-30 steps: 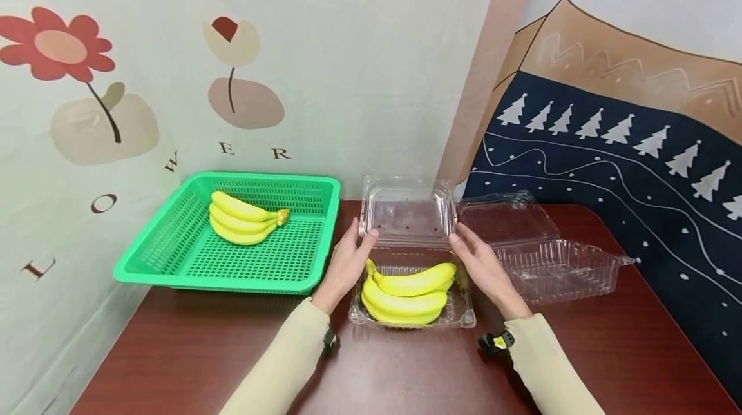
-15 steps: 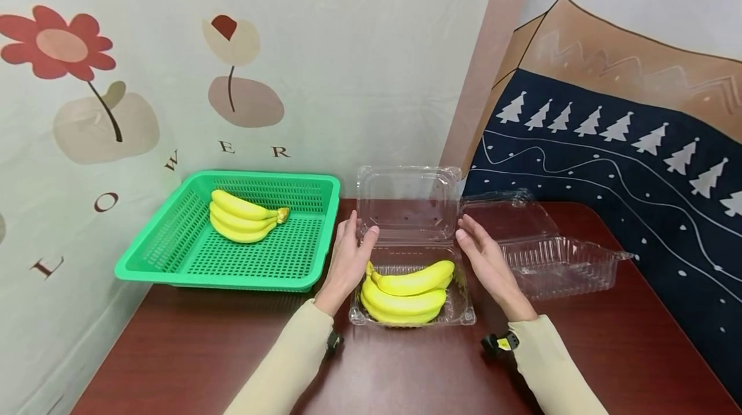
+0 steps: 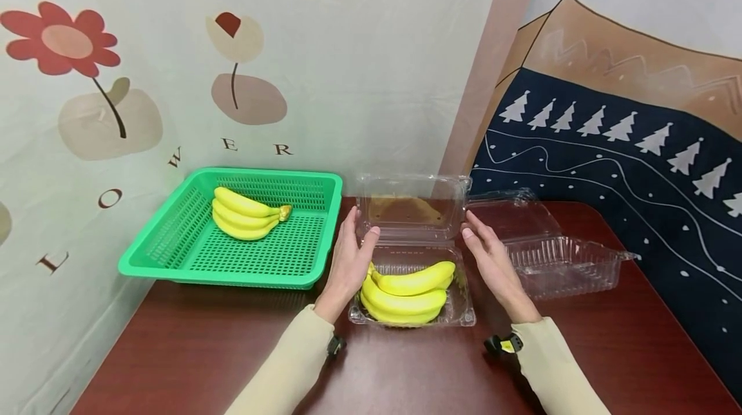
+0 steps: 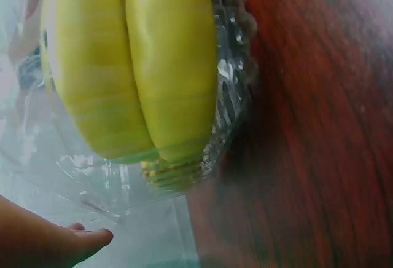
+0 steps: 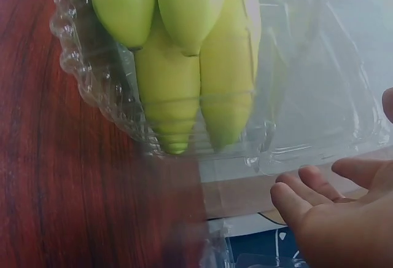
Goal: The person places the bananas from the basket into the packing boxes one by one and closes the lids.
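Note:
Several yellow bananas (image 3: 406,304) lie in the base of a clear plastic clamshell box (image 3: 462,313). Its hinged lid (image 3: 408,188) stands raised at the back, mirroring the bananas. Beside the lid's left edge is my left hand (image 3: 346,260), fingers extended and thumb out; contact with the plastic is hard to tell. My right hand (image 3: 491,263) is at the opposite edge, fingers loosely extended. In the right wrist view, its fingers (image 5: 295,203) sit close to the clear plastic without gripping it. Only a thumb and a bit of hand show in the left wrist view.
To the left, a green plastic basket (image 3: 226,277) holds another bunch of bananas (image 3: 246,215). A second clear clamshell box (image 3: 570,267) stands open behind my right hand. Printed curtains (image 3: 377,67) hang behind the brown table (image 3: 406,376).
The lid has swung from leaning back to more upright, its top edge coming forward. My thumbs have come off its front, and my right hand has shifted slightly outward.

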`<state>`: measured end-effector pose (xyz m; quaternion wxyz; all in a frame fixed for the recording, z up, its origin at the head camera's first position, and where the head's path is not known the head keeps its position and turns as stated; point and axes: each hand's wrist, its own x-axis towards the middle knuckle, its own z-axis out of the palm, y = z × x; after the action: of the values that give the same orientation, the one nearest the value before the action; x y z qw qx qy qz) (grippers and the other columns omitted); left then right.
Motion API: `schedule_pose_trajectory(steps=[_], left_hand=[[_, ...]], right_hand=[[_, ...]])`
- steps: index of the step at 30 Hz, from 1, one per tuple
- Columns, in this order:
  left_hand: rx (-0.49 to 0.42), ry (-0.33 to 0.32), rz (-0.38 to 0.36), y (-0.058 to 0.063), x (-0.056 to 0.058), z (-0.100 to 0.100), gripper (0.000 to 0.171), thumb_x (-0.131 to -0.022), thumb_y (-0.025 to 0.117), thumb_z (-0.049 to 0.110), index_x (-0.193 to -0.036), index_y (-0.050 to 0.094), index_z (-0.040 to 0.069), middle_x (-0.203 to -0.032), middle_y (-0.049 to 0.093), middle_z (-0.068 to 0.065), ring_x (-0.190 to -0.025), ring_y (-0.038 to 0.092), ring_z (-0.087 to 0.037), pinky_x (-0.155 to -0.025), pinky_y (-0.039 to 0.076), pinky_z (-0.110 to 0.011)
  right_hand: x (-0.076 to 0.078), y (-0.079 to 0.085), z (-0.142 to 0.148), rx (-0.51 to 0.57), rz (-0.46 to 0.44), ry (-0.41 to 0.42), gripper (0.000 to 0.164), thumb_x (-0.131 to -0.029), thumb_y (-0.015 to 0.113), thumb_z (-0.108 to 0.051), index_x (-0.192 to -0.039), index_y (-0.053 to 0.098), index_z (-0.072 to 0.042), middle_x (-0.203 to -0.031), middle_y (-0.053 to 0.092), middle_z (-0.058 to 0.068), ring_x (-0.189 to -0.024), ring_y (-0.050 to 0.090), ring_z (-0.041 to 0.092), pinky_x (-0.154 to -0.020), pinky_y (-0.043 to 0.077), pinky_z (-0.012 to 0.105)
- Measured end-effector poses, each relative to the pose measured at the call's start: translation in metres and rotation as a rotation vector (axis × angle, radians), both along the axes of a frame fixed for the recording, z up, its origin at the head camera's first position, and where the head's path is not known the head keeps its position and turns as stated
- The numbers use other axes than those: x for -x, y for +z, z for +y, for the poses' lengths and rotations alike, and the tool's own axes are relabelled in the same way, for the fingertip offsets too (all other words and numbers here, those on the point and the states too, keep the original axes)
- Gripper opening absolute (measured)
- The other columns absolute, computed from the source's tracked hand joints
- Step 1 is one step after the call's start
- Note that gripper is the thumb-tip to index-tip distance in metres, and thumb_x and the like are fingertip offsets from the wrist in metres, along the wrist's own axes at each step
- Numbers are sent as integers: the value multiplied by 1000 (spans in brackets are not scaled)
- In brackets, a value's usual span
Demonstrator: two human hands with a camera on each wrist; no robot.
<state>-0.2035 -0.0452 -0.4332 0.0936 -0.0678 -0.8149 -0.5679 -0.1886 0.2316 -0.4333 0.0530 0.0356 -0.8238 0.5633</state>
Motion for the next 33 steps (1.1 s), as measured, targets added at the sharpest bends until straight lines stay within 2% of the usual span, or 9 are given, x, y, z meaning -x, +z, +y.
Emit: schedule_pose_trajectory(steps=[5, 8, 12, 15, 18, 22, 28, 33], left_hand=[[-63, -42, 36, 3, -10, -2, 74, -106, 51, 42, -165, 22, 9, -167, 30, -12, -154, 29, -27, -123, 27, -48], [-127, -74, 55, 5, -15, -5, 70, -107, 47, 43, -165, 23, 10, -168, 28, -11, -155, 25, -25, -124, 24, -46], [-186, -104, 76, 7, -21, -8, 68, -108, 41, 44, -164, 22, 11, -168, 29, -8, -155, 26, -25, -124, 25, -48], [-177, -108, 88, 7, -25, -11, 67, -108, 39, 44, -165, 21, 13, -166, 33, -9, -153, 30, -27, -123, 26, -51], [-135, -100, 92, 6, -30, -14, 65, -108, 37, 44, -166, 23, 16, -164, 37, -10, -150, 35, -28, -121, 28, -53], [-85, -96, 105, 7, -35, -18, 64, -108, 35, 44, -165, 28, 15, -159, 42, -12, -146, 39, -30, -118, 32, -57], [-110, -126, 110, 8, -41, -23, 63, -109, 30, 43, -159, 37, 6, -156, 47, -18, -144, 42, -36, -117, 31, -58], [-126, -153, 103, 6, -45, -27, 61, -109, 30, 46, -155, 41, 7, -155, 49, -14, -143, 43, -35, -117, 33, -57]], right_hand=[[-5, 0, 2, 33, 31, 24, 59, -111, 43, -39, -162, 34, -10, -151, 44, 22, -143, 45, 39, -116, 35, 48], [-8, 2, 2, 95, 49, 53, 58, -112, 39, -37, -161, 34, -5, -156, 40, 22, -146, 41, 38, -114, 35, 43], [-13, 3, 1, 155, 57, 87, 60, -113, 34, -36, -160, 30, 0, -161, 36, 23, -149, 36, 38, -116, 32, 43], [-17, 3, 0, 166, 54, 93, 62, -113, 32, -39, -160, 29, 1, -161, 37, 24, -149, 36, 38, -116, 31, 44], [-22, 3, 0, 132, 46, 90, 62, -113, 30, -41, -161, 29, -1, -161, 37, 24, -149, 37, 38, -116, 31, 42], [-29, 6, 1, 90, 44, 97, 62, -113, 27, -43, -162, 30, -4, -161, 38, 22, -149, 36, 38, -115, 31, 34], [-34, 10, 2, 78, 53, 126, 66, -113, 23, -45, -161, 31, -1, -163, 37, 21, -151, 34, 37, -111, 31, 14], [-37, 10, 2, 81, 73, 148, 67, -113, 19, -44, -159, 31, 2, -163, 36, 23, -151, 32, 40, -109, 31, 10]])
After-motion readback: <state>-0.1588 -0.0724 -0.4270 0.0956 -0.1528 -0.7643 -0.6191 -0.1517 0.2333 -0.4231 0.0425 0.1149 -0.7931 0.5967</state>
